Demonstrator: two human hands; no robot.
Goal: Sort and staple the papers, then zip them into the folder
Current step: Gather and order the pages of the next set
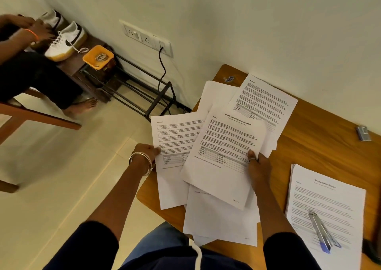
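A single head-worn view looks steeply down and forward from above the person's lap, close over the near end of the wooden counter. It faces a pale wall that runs aslant across the top, so the whole view is tilted. The wide lens bends the edges. To the left it takes in the floor and, farther off, what seems to be a low shoe rack.

free: bare table mid-right | blocked: loose papers left, stapler on stack
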